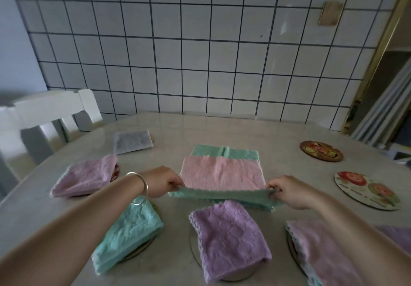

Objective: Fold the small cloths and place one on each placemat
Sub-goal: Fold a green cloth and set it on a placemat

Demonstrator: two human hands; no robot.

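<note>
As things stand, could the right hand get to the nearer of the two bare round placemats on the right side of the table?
Probably yes, once freed. The right hand pinches a corner of the green cloth, as does the left hand. The nearer bare placemat lies just to its right with only open table between.

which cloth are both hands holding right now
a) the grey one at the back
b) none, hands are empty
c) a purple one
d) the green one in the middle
d: the left hand and right hand each pinch a near corner of the green cloth, lifting its edge over the pink cloth lying on it.
</note>
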